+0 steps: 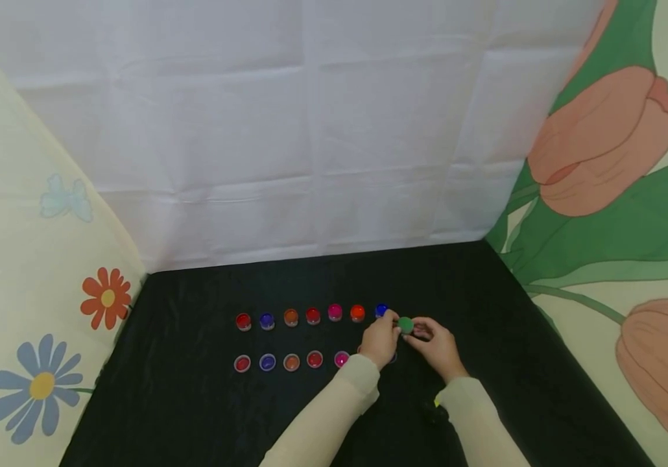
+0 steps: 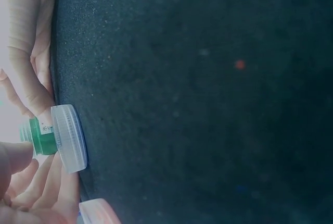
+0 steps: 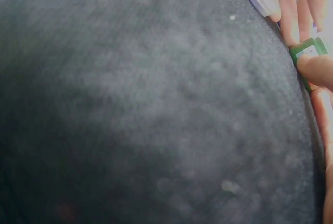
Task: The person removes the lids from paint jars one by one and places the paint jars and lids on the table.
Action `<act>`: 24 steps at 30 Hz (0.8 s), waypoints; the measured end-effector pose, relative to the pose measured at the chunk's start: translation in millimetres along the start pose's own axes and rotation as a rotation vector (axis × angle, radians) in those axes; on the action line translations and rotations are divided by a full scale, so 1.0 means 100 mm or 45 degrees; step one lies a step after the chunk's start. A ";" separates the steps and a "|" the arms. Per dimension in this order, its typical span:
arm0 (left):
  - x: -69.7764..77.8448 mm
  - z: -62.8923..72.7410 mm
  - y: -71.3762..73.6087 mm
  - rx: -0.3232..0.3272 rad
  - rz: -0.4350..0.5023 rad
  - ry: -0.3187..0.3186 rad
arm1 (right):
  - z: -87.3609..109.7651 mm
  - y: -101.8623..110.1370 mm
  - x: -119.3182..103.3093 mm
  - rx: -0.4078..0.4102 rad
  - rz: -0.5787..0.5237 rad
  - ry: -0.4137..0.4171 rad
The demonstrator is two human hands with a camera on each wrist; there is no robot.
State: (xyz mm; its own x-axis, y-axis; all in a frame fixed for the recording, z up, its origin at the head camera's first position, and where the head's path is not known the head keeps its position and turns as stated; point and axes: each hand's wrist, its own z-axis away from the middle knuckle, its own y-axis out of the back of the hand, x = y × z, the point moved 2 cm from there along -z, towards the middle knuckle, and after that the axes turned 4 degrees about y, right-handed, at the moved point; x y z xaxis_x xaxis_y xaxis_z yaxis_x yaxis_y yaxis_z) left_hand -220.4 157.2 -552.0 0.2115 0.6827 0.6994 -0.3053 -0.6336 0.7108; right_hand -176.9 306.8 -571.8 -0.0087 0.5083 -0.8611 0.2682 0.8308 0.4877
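A small green paint pot (image 1: 406,325) is held between both hands above the black cloth. My left hand (image 1: 378,340) grips it from the left, and my right hand (image 1: 440,350) pinches it from the right with thumb and fingers. In the left wrist view, the green pot (image 2: 44,138) carries a small printed label. A translucent lid (image 2: 70,138) appears beside it; I cannot tell whether the two are joined. The right wrist view has a thumb against the labelled side of the green pot (image 3: 307,51). Just behind my left fingers stands a blue pot (image 1: 381,310).
A back row of several colored pots, starting with a red pot (image 1: 243,321), stands on the black cloth (image 1: 182,389). Several translucent-rimmed round pieces, such as a blue one (image 1: 267,362), form a front row, partly covered by my left hand. A white curtain (image 1: 310,130) hangs behind.
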 end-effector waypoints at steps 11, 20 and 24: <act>0.05 0.04 0.03 0.025 -0.121 -0.079 | 0.00 0.00 -0.01 0.003 0.002 0.017; 0.08 0.05 0.04 0.035 -0.111 -0.079 | 0.00 0.01 -0.01 -0.005 -0.002 0.001; 0.07 0.06 0.04 0.042 -0.113 -0.080 | 0.00 0.01 -0.02 -0.010 -0.001 -0.013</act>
State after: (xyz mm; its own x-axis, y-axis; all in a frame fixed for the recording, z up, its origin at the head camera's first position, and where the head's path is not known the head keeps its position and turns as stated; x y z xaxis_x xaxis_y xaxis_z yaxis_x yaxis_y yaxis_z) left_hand -214.9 157.6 -543.4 0.2945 0.7130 0.6364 -0.2523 -0.5843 0.7713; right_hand -176.4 306.2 -569.6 0.0013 0.5055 -0.8628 0.2609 0.8328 0.4883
